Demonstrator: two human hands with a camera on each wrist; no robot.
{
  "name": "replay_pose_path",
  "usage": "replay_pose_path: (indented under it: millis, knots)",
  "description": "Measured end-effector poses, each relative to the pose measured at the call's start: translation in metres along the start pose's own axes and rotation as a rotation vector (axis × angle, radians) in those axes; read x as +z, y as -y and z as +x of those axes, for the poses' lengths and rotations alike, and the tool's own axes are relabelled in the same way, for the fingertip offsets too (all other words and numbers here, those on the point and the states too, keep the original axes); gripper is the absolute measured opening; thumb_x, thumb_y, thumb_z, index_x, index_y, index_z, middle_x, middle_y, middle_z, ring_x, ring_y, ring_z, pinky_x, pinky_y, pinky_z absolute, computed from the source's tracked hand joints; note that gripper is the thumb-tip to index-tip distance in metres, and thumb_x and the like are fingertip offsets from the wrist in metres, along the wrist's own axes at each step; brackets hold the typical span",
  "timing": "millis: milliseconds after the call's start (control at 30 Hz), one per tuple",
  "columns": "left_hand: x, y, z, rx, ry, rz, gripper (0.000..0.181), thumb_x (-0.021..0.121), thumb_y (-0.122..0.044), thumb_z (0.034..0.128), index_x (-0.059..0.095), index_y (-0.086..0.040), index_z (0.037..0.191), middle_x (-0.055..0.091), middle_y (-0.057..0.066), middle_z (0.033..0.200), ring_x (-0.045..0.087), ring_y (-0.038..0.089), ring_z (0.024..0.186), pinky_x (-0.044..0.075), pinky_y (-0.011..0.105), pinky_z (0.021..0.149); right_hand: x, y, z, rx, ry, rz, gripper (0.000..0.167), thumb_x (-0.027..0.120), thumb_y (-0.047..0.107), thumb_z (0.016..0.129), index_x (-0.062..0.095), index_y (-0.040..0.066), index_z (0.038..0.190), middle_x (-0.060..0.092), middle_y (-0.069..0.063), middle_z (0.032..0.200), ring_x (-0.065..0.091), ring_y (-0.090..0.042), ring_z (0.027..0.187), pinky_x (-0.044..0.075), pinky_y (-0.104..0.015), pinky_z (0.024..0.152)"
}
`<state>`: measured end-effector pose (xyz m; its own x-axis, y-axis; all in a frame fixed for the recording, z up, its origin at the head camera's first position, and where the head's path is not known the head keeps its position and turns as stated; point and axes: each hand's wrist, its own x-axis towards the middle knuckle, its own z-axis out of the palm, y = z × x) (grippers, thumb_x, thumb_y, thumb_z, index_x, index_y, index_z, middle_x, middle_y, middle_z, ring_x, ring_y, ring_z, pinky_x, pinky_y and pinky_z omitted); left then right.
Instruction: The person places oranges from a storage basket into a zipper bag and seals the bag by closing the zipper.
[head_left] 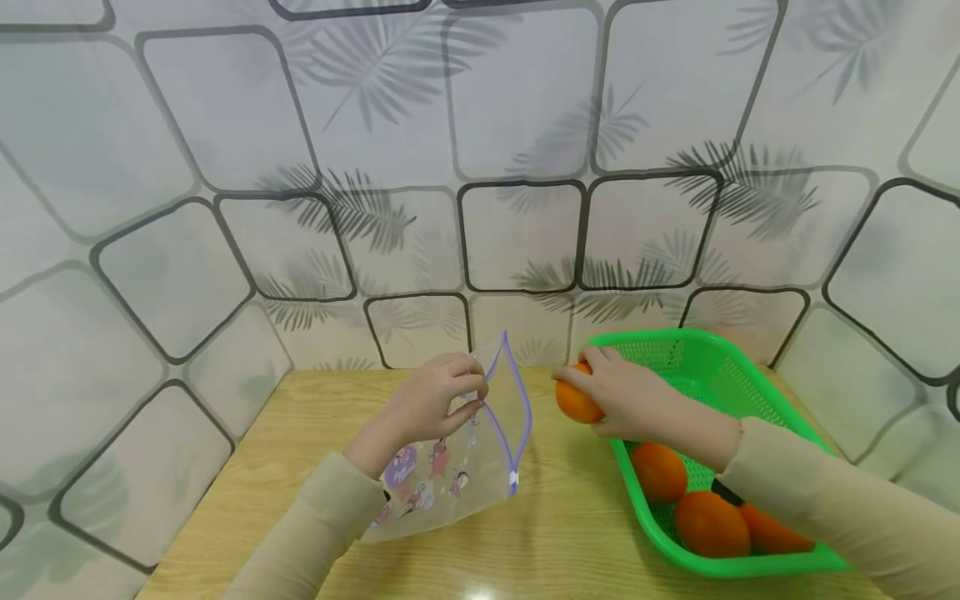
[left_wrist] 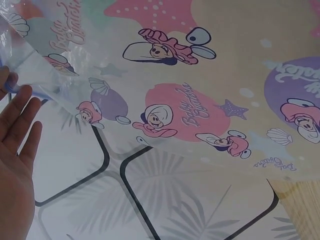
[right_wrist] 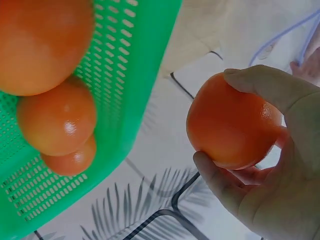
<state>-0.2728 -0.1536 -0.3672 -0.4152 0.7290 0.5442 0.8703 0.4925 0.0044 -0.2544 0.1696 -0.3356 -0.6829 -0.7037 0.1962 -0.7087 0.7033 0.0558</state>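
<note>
A clear zip bag point(head_left: 442, 479) with cartoon prints and a purple zip edge stands with its mouth spread, facing right. My left hand point(head_left: 442, 400) pinches the bag's rim; in the left wrist view the fingers of that hand point(left_wrist: 17, 125) hold the purple edge beside the printed film point(left_wrist: 185, 110). My right hand point(head_left: 630, 396) grips an orange point(head_left: 577, 396) to the right of the bag's mouth, above the basket's left rim. The right wrist view shows thumb and fingers of this hand point(right_wrist: 280, 150) curled round the orange point(right_wrist: 232, 122).
A green basket point(head_left: 648, 529) with several oranges point(head_left: 712, 525) stands on the right of the wooden table point(head_left: 277, 450), partly under my right forearm. Patterned covering point(head_left: 521, 233) with leaf prints rises behind and at both sides.
</note>
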Motion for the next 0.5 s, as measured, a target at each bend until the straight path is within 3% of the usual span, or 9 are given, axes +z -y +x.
replay_pose_path:
  millis: [500]
  knots:
    - [0.001, -0.001, 0.000, 0.000, -0.003, -0.004, 0.013, 0.083, -0.013, 0.0911, 0.071, -0.017, 0.091, 0.069, -0.001, 0.101, 0.068, 0.019, 0.099, 0.057, 0.039, 0.095, -0.006, 0.022, 0.015, -0.017, 0.016, 0.017, 0.078, 0.095, 0.018, 0.076, 0.058, 0.018, 0.145, 0.056, -0.019, 0.126, 0.058, -0.030, 0.103, 0.055, -0.031, 0.060]
